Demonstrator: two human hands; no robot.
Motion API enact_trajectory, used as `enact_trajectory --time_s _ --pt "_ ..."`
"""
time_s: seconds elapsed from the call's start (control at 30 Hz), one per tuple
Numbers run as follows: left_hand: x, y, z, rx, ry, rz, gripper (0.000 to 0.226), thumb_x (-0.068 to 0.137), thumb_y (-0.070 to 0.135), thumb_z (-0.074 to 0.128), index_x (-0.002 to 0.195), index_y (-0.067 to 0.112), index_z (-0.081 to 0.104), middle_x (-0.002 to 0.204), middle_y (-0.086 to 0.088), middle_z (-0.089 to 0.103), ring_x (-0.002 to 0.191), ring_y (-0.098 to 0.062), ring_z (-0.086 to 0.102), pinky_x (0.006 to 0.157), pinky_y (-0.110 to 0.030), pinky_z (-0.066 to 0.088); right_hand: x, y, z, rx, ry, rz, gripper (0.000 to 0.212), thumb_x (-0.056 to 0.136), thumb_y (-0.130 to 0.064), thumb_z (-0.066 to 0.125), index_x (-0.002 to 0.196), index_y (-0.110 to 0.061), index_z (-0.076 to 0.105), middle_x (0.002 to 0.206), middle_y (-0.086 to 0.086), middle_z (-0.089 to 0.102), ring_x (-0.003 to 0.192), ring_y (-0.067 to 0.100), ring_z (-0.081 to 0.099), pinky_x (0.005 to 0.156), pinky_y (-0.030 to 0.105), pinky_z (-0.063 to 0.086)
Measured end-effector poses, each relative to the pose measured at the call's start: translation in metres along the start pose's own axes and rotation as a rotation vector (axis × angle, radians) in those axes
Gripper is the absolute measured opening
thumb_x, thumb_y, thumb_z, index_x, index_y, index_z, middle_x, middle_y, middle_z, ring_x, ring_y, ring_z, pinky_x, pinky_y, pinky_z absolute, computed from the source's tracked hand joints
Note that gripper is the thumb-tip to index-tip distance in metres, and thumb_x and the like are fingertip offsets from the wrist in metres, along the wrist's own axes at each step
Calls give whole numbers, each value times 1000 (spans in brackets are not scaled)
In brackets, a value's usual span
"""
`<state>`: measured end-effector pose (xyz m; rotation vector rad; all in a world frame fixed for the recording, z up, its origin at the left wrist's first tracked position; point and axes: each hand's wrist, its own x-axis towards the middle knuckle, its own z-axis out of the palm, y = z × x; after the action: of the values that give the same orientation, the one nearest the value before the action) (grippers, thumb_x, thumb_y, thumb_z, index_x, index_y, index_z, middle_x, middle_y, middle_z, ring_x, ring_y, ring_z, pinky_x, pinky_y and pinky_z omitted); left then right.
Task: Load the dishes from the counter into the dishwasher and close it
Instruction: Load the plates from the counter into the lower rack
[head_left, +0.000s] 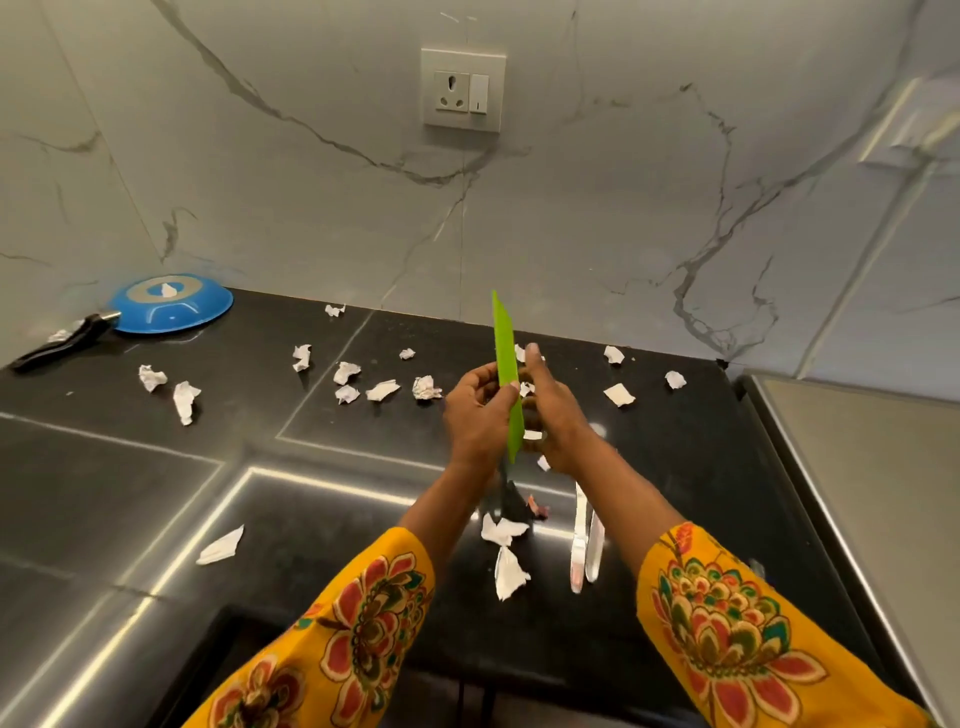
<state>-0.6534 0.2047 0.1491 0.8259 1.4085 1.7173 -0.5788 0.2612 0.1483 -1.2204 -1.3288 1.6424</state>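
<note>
Sleeves (727, 623): two, yellow with a flower print, nearest the camera at the bottom edge.
Counter (130, 493): black and glossy, littered with paper; the dishwasher is out of view.
Pan (171, 304): one, blue, upside down at the far left against the wall, its black handle (62, 340) pointing toward the camera. Judged the heaviest piece and stiff; best taken by the handle.
Plate (506, 374): one, green, held on edge above the counter's middle, between the two hands. It looks thin, light and rigid, probably plastic, so not very fragile, but smooth enough to slip; a hold on opposite rims suits it.
Left hand (478, 415): close to the right one, thumb and fingers curled round the plate's near rim.
Right hand (550, 410): fingers fairly straight against the plate's other face; a brownish thing shows behind the plate, too hidden to name.
Cutlery (587, 545): two pale pieces lying side by side on the counter under the right forearm; blurred, likely knives. Slim and light, to be lifted by the handles.
Paper scraps (184, 400): about twenty crumpled white bits, scattered widely; soft, weightless, not dishes.
</note>
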Motion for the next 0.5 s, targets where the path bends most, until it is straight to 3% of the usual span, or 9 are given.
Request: enact_trajectory --time_s 0.13,0.33,0.43,0.5 --pt "-57 0 -9 74 -100 43 29 89 5 60 119 5 60 102 -8 69 93 -21 68 85 -38 56 -50 11 -10 166 -17 22 68 84 -71 37 123 -18 56 105 15 63 93 28 63 70 38 53" --pt "-132 -13 -23 166 -305 31 32 85 7 66 117 7 64 102 -8 72 93 -21 70 85 -43 56 -121 46 -33 318 -48 102 70 81 -73 42 114 -13 57 81 13 68 70 26 69 71 46 54" --pt "-163 -19 -24 286 -387 55 37 80 16 73 116 12 67 101 -4 73 92 -16 70 87 -42 56 -156 61 -43 365 -55 129 64 83 -61 51 109 -4 63 90 15 69 73 25 68 71 39 57" --pt "-183 -20 -19 327 -462 43 38 78 17 75 115 11 67 100 -4 73 91 -15 70 87 -37 56 -178 65 -51 413 -51 115 45 89 -45 49 94 -4 67 80 13 71 62 22 68 63 31 55"
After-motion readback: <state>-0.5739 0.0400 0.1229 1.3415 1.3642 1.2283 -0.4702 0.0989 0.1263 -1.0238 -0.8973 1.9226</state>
